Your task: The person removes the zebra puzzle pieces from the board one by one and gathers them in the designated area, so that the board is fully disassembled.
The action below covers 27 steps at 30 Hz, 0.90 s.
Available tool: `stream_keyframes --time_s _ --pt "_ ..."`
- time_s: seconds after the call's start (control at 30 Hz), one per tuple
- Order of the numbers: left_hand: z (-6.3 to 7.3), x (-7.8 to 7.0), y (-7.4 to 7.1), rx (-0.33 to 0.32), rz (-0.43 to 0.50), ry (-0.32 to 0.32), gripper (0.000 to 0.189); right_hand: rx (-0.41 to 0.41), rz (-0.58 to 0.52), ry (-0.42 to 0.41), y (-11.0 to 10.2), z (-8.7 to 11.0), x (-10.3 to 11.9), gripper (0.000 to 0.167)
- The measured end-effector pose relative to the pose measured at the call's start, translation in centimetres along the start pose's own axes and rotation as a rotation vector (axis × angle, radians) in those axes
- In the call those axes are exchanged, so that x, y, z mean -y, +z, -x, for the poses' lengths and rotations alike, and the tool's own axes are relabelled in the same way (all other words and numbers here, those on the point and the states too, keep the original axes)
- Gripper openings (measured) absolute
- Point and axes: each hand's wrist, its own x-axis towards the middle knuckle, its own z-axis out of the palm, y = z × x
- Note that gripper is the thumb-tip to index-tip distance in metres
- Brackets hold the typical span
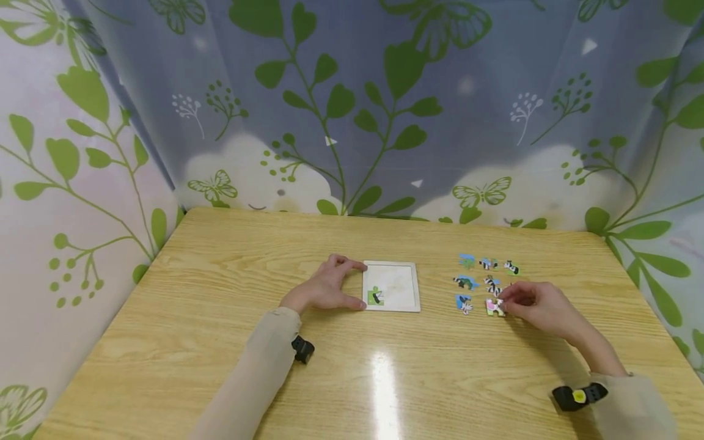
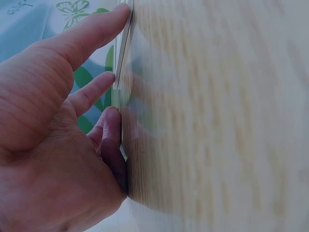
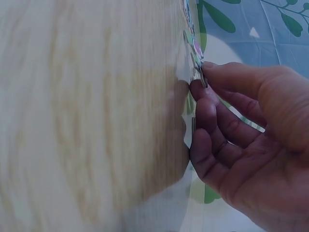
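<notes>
A white square puzzle tray (image 1: 395, 282) lies flat on the table. One green puzzle piece with black and white markings (image 1: 375, 297) sits in its near left corner. My left hand (image 1: 326, 287) spans the tray's left side, the index fingertip at the far corner and the thumb at the near one; in the left wrist view these fingers (image 2: 91, 36) look nearly straight. Farther right, my right hand (image 1: 541, 307) pinches a pink, white and green puzzle piece (image 1: 494, 307) between thumb and fingers, low over the table. The right wrist view shows that piece (image 3: 204, 79) edge-on.
Several other puzzle pieces lie in loose rows right of the tray, among them a blue and green one (image 1: 467, 261) and a blue and white one (image 1: 464, 304). A patterned curtain (image 1: 352, 110) hangs behind the wooden table (image 1: 220, 366).
</notes>
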Motion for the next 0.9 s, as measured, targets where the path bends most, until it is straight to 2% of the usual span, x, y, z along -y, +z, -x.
stream_keyframes --time_s 0.3,0.47,0.7,0.9 --pt "-0.2 0.0 0.0 0.002 -0.018 -0.004 0.077 -0.047 -0.013 0.018 0.0 0.2 0.0 0.020" --pt "-0.1 -0.1 0.0 0.003 -0.023 -0.003 0.077 -0.087 -0.025 0.002 0.1 0.3 0.3 0.022" --pt "-0.2 0.0 0.1 -0.002 -0.012 -0.003 0.078 -0.099 -0.056 -0.035 1.1 -0.2 2.2 0.020" --pt "-0.2 0.0 0.0 0.004 -0.010 -0.004 0.078 -0.088 -0.074 -0.104 2.1 -1.1 4.0 0.017"
